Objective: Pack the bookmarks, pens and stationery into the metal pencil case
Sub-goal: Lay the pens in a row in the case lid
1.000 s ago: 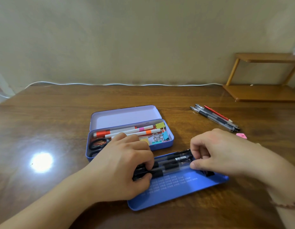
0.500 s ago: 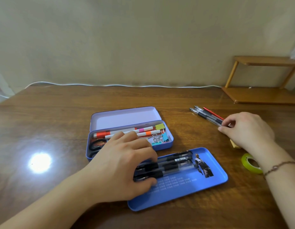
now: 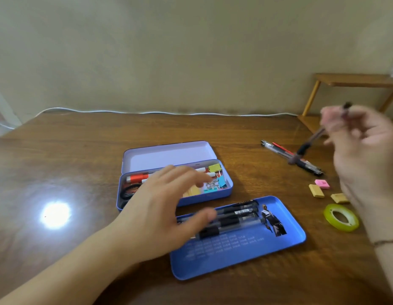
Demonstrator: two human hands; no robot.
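Observation:
An open lilac metal pencil case (image 3: 228,190) sits mid-table, holding highlighters, binder clips and scissors. In front of it lies a blue tin tray (image 3: 246,254) with several black pens (image 3: 237,216) along its far side. My left hand (image 3: 167,210) hovers with fingers spread over the tray's left end and the case, blurred. My right hand (image 3: 363,150), also blurred, is raised at the right and holds a dark pen (image 3: 310,142) pointing down-left. More pens (image 3: 281,150) lie on the table under it.
Small pink and yellow erasers (image 3: 316,190) and a green tape roll (image 3: 341,216) lie to the right of the tray. A wooden shelf (image 3: 354,80) stands at the back right. A white cable (image 3: 147,112) runs along the wall. Lamp glare (image 3: 55,214) marks the left tabletop.
My right hand went from the tray to the pens at the right and has lifted one pen. My left hand has let go of the tray's pens and opened.

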